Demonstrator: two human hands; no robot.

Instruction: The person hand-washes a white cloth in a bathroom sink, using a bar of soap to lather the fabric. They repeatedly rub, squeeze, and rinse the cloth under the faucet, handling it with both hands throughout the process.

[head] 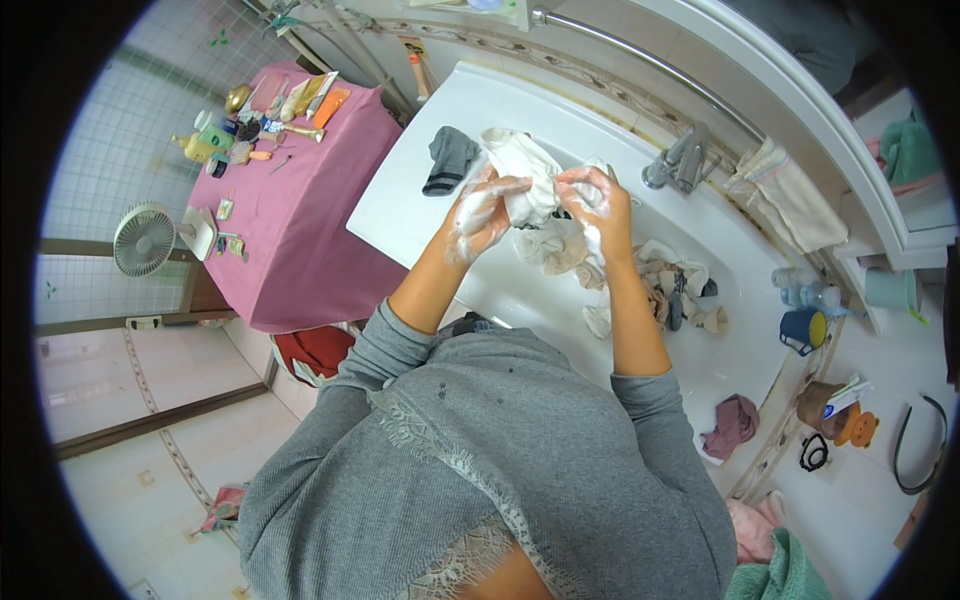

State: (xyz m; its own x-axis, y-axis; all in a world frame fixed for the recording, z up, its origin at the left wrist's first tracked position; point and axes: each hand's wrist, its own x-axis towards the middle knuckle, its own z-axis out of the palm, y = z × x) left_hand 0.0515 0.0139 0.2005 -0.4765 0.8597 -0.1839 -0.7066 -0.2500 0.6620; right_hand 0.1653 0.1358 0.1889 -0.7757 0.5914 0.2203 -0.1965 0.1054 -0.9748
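Over a white washbasin (502, 292), both hands hold a soapy white cloth garment, perhaps a sock (525, 161). My left hand (480, 215), covered in suds, grips its lower left side. The fingertips of my right hand (598, 210), also foamy, pinch its right edge. More whitish fabric shows behind the right hand. A dark grey sock (450, 160) lies on the basin's flat left part. Several pale and dark socks (671, 289) lie in the bowl below and to the right of my right hand.
A chrome faucet (679, 161) stands at the back rim, beside a hanging towel (787, 195). Toiletries and a small white fan (146, 238) are at a pink-covered table (300, 217) on the left. A mauve cloth (731, 426) and a blue mug (799, 330) are on the right.
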